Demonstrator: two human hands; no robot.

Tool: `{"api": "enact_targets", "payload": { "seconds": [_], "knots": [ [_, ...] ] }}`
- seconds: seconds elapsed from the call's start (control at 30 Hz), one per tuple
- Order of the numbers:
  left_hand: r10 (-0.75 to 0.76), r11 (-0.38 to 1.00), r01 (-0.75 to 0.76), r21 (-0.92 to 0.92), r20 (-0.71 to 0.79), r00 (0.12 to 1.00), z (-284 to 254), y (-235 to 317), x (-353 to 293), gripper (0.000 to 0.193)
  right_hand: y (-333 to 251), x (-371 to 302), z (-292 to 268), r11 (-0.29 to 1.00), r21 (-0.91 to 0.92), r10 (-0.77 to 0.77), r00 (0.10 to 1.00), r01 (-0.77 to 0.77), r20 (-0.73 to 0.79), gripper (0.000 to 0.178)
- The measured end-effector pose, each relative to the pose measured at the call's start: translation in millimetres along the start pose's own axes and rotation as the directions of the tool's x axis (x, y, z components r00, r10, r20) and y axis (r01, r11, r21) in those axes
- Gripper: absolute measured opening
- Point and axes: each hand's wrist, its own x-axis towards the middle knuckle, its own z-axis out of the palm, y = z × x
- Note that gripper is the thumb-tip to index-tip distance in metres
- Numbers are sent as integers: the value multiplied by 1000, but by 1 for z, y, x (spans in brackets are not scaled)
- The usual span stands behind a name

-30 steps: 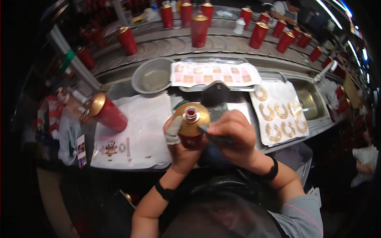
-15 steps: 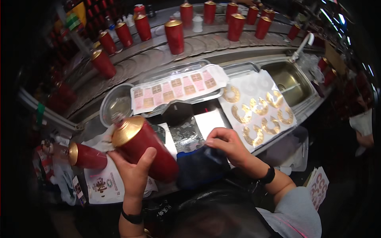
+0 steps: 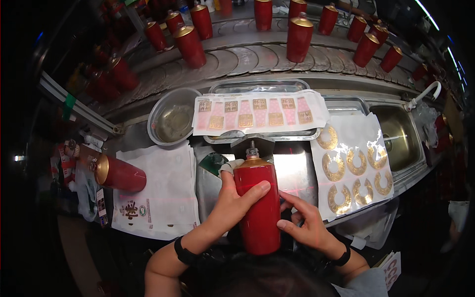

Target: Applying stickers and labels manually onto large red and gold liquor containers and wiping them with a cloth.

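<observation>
A glossy red bottle (image 3: 258, 208) with a gold shoulder and a clear narrow neck stands nearly upright in front of me. My left hand (image 3: 237, 203) grips it from the left, the thumb lying across its front. Something white, like cloth or a wrap, shows at the left fingers near the gold shoulder. My right hand (image 3: 307, 222) is at the bottle's right side, thumb and forefinger apart, fingertips at or close to its surface. No object shows between those fingers. To the right lies a sheet of gold horseshoe-shaped decals (image 3: 348, 162).
Behind the bottle, a sheet of square gold and pink decals (image 3: 261, 113) covers a metal tray (image 3: 292, 86). A bowl of liquid (image 3: 170, 119) stands left of it. Another red bottle (image 3: 123, 173) lies on papers (image 3: 168, 168). A sink (image 3: 396, 138) is at right; red bottles line the conveyor (image 3: 237, 62).
The bottle has moved right to the centre and turned more upright in my left hand. My right hand has come to its side, and its pinched fingers have parted. The view has shifted.
</observation>
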Motion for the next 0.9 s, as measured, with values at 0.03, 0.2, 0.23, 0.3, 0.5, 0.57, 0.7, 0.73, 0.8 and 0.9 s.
{"api": "enact_targets", "payload": {
  "seconds": [0.03,0.2,0.23,0.3,0.5,0.57,0.7,0.73,0.8,0.9],
  "knots": [
    [-8,1000,8,-6,-14,1000,0,1,1,61,0,2,1,1000,14,7,1000,-7,13,66],
    [-16,1000,17,21,-58,998,0,-1,12,67,14,18,2,997,36,-63,998,63,-3,59],
    [-3,997,8,71,-73,997,-5,-11,14,67,15,20,3,997,69,-46,999,44,16,59],
    [129,987,-122,106,-68,989,-9,-25,17,77,18,19,7,997,41,-68,997,70,-31,59],
    [112,988,-102,115,-85,990,-50,-21,-31,70,16,9,0,999,39,17,993,-13,-114,61],
    [164,984,-137,111,-300,940,-97,-2,-59,39,19,13,-2,999,35,-24,990,30,-141,59],
    [802,588,-426,687,-562,201,-202,48,-90,37,17,21,5,998,-24,48,987,-53,-151,56],
    [778,618,-357,701,-610,150,-235,57,-92,40,12,23,7,1000,-7,18,989,-20,-146,56],
    [754,644,-299,704,-650,94,-272,61,-72,43,11,17,6,1000,-11,27,982,-29,-185,55],
    [681,725,-368,581,-531,504,-292,68,-62,37,12,16,8,1000,11,13,975,-11,-220,54]
  ]
}}
